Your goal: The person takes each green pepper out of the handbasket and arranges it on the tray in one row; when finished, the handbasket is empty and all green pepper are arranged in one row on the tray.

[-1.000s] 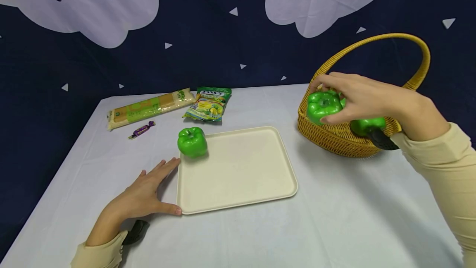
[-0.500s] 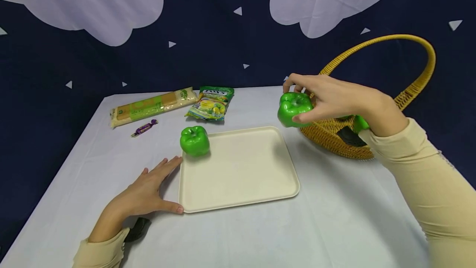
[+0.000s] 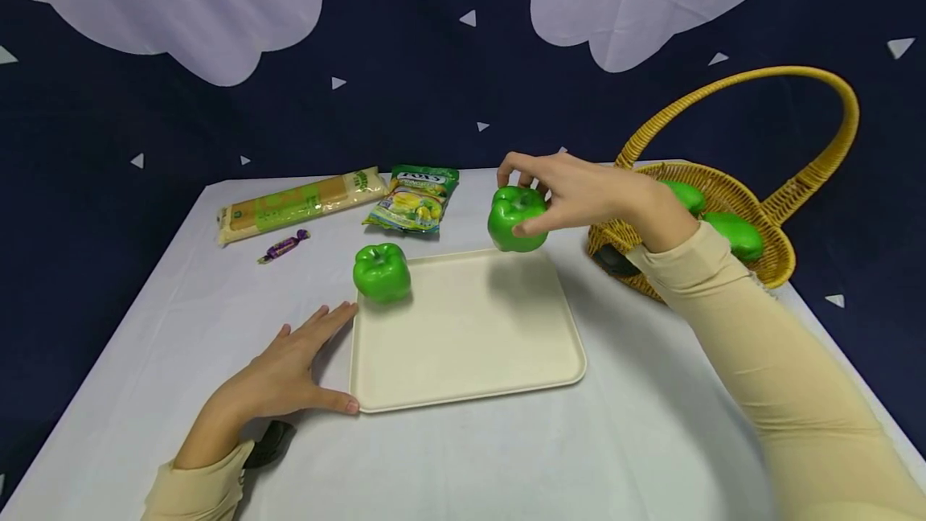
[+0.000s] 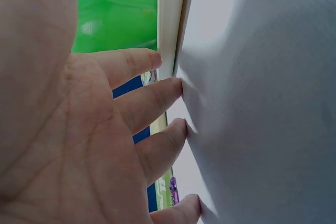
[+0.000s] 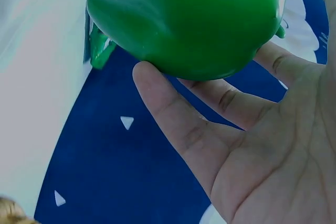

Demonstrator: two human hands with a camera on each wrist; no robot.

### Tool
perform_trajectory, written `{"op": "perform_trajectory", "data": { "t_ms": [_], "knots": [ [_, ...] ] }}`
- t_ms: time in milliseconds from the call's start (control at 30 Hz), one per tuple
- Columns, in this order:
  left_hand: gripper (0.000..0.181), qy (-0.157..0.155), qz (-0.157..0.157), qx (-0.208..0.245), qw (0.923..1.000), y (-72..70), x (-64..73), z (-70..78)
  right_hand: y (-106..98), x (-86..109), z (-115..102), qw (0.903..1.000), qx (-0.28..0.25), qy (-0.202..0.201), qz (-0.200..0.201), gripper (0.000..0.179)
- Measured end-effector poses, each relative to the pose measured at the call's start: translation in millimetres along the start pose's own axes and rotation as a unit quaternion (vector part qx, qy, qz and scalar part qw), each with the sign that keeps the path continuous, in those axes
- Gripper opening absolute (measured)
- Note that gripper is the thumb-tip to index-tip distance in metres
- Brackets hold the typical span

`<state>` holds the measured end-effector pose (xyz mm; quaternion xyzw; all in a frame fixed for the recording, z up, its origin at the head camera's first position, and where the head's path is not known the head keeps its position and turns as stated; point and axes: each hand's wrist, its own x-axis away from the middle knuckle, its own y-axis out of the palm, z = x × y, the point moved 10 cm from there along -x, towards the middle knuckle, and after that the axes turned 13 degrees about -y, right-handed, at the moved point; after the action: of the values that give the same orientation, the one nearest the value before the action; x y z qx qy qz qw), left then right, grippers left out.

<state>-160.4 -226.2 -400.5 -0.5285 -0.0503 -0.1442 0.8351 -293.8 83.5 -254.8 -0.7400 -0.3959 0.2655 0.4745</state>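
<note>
The pepper [image 3: 506, 219] is round, bumpy, shiny and bright green. It is up in the air by the far right corner of the tray [image 3: 463, 336], with its shadow on the tray. The right hand [image 3: 582, 191] grips it, thumb in front and fingers behind. The left hand [image 3: 289, 372] has its fingers spread, with thumb and pointing finger at the tray's left edge.

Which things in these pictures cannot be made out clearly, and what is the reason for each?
- Basket, head view: its near side is partly hidden behind the right sleeve.
- Held green pepper, right wrist view: cut off by the upper edge.
- Other green pepper, left wrist view: partly covered by the left hand.
- Purple candy, head view: its print is too small to read.
</note>
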Motion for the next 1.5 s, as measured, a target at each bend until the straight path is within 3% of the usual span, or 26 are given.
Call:
{"op": "perform_trajectory", "data": {
  "t_ms": [600, 1067, 1500],
  "knots": [
    [0.138, 0.0, -0.003, 0.004, 1.0, 0.0, -0.5, 0.4, 36.2, -47.6, -13.4, 0.9967, -0.057, -0.053, -0.025, 0.053],
    [0.138, 0.0, -0.005, 0.0, 1.0, 0.5, -1.4, -1.4, 62.1, -75.4, -23.4, 0.9937, -0.052, -0.083, -0.054, 0.054],
    [0.137, 0.003, -0.007, -0.002, 1.0, -0.4, -0.5, -0.1, 80.2, -89.3, -28.1, 0.9932, -0.044, -0.077, -0.076, 0.06]
  ]
}}
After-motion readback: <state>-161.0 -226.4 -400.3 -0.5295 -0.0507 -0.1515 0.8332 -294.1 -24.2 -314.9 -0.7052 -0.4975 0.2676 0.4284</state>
